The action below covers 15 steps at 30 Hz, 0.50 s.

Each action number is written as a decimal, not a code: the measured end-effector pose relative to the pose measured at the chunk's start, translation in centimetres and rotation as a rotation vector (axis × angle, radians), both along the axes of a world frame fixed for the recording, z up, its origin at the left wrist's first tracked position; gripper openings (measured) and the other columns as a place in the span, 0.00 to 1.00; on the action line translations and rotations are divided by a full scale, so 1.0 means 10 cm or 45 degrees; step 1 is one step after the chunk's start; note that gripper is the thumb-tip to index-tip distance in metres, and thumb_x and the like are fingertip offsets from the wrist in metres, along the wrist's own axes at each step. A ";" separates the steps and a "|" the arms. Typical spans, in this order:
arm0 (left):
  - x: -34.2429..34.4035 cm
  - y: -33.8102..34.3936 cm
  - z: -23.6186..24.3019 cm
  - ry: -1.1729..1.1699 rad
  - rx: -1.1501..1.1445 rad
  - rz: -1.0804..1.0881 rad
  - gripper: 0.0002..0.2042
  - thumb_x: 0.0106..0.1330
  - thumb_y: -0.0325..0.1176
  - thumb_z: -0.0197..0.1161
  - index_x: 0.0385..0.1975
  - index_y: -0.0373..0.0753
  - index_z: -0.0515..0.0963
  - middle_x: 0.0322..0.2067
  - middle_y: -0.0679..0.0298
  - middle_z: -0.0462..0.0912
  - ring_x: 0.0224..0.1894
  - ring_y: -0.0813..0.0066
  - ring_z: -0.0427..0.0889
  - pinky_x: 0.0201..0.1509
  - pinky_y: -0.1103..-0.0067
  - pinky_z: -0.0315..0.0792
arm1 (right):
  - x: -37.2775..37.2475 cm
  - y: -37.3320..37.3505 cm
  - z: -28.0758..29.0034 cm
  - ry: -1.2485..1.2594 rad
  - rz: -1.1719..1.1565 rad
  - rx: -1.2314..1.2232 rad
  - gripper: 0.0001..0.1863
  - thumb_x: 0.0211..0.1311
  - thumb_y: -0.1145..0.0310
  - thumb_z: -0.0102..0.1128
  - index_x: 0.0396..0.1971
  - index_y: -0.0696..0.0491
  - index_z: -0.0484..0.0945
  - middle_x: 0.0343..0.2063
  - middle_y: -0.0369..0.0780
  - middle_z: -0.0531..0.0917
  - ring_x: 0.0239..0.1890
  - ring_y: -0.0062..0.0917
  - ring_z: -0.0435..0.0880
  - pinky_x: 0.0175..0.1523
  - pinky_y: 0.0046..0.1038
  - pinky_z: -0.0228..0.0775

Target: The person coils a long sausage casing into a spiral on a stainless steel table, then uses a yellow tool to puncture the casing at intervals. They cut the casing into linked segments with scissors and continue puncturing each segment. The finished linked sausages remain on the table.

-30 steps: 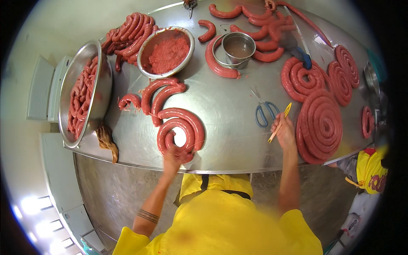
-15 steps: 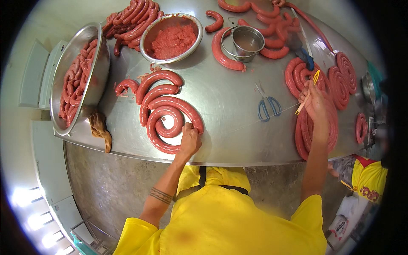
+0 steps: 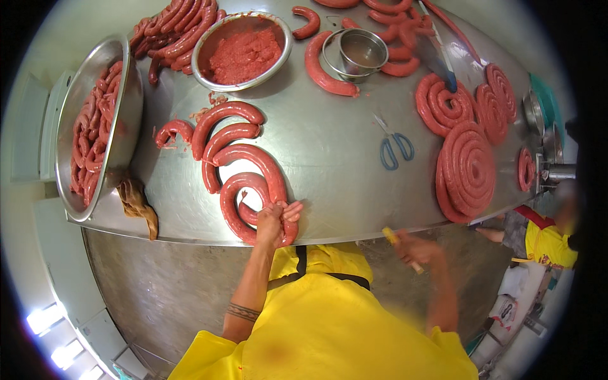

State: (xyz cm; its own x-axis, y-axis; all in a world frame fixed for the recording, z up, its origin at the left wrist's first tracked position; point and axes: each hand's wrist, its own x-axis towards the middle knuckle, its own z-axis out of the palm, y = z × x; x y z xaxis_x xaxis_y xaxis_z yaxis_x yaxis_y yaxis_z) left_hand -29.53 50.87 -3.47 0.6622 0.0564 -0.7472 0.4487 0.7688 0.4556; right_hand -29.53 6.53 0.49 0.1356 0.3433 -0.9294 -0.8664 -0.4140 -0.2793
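At the front edge of the steel table, my left hand is closed on a long red sausage, two fingertips sticking out past it. This sausage curls into a loose loop, with shorter linked sausages behind it. My right hand, smeared by motion, is off the front edge. A yellow and pale netting needle lies gripped in it, blurred; no string can be made out now. Blue-handled scissors rest on the table between the loop and the coiled sausages at right.
A large steel basin of casings tilts at left, a brown cloth-like piece beside it. Behind are a bowl of red ground meat, piled sausages and a small metal pot. Another person in yellow is at far right.
My right hand has swung down and toward me with the netting needle, past the table edge. My left hand has turned on the sausage, drawing it nearer the edge. The view has shifted slightly.
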 end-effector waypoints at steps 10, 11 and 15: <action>-0.14 0.45 0.32 -0.779 2.550 -0.688 0.03 0.67 0.25 0.61 0.32 0.32 0.80 0.55 0.46 0.72 0.47 0.58 0.79 0.33 0.72 0.75 | 1.02 3.31 0.17 -1.705 1.025 0.224 0.15 0.68 0.72 0.56 0.53 0.54 0.70 0.45 0.46 0.82 0.46 0.41 0.82 0.55 0.35 0.72; -0.18 0.48 0.29 -0.703 2.334 -0.516 0.05 0.68 0.25 0.61 0.32 0.31 0.80 0.54 0.48 0.72 0.46 0.62 0.79 0.33 0.76 0.75 | 1.01 3.41 0.27 -1.559 0.923 0.438 0.12 0.69 0.72 0.55 0.51 0.54 0.71 0.43 0.44 0.82 0.45 0.37 0.83 0.54 0.33 0.72; -0.27 0.62 0.11 -0.366 0.832 -0.257 0.10 0.77 0.31 0.53 0.37 0.32 0.79 0.37 0.64 0.78 0.32 0.82 0.76 0.31 0.87 0.69 | 0.84 3.36 0.55 -1.127 0.202 0.922 0.15 0.73 0.66 0.56 0.55 0.53 0.73 0.41 0.45 0.84 0.44 0.27 0.85 0.50 0.34 0.75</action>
